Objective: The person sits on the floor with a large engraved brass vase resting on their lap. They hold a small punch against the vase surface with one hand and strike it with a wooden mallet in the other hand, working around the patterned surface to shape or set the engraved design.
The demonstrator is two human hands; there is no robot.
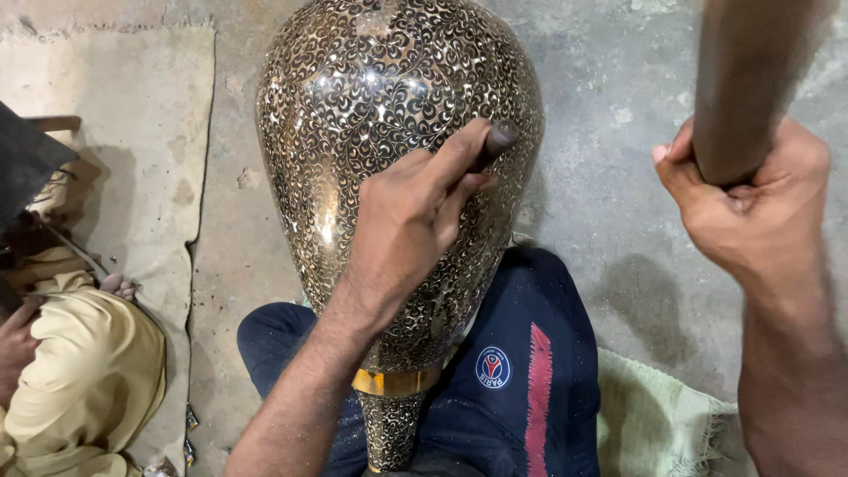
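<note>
The right hand (751, 208) is nearest the camera, raised at the right edge of the view. Its fingers are wrapped fully around a thick wooden handle (746, 79) that rises out of the top of the frame; the head of this tool is not in view.

Below and to the left, the left hand (411, 221) lies against the belly of a large engraved metal vase (353, 97). The thumb and fingers are closed on a short dark punch (495, 140), whose blunt end projects past the fingertips. The point of contact between punch and vase is hidden by the hand.

The vase lies tilted across the person's lap, its narrow neck toward the body and its broad body pointing away. A plain gold band (397, 382) circles the neck. The surface carries a dense scroll pattern.

The lap is covered by dark blue shorts (530, 371) with a red stripe. A pale green cloth (654, 424) lies at the right.

Beyond is a grey concrete floor (609, 177). At the left edge sits another person in a yellow garment (88, 371), on a beige mat (115, 132).
</note>
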